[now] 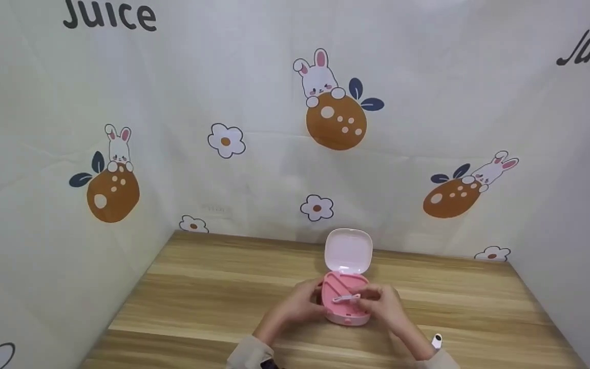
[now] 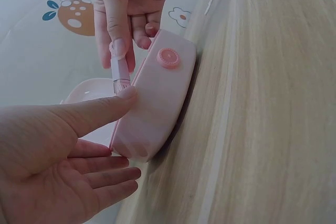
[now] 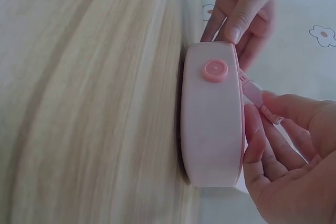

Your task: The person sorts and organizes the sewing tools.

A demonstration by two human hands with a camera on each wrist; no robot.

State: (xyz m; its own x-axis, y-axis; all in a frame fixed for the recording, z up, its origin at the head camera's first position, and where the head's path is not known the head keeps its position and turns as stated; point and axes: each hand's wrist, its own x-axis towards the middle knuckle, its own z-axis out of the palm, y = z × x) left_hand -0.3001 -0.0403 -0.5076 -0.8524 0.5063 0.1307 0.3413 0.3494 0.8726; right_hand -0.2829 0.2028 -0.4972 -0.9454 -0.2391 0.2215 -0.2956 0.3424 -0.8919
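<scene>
A small pink case [image 1: 348, 320] stands on the table with its pale lid [image 1: 349, 251] raised at the back. My left hand [image 1: 302, 303] holds the case's left side, thumb at the front rim and fingers along the side. In my right hand [image 1: 384, 307], thumb and fingers pinch a slim white-and-pink tool [image 1: 346, 298] above the case's inner tray. The right wrist view shows the tool [image 3: 252, 93] slanting beside the rim, but its exact kind is unclear. A round pink button [image 2: 168, 57] sits on the case's front.
A small white item with a black spot [image 1: 437, 341] lies by the right forearm. The wood-grain table [image 1: 213, 287] is enclosed by a printed fabric backdrop [image 1: 259, 179] behind and on both sides.
</scene>
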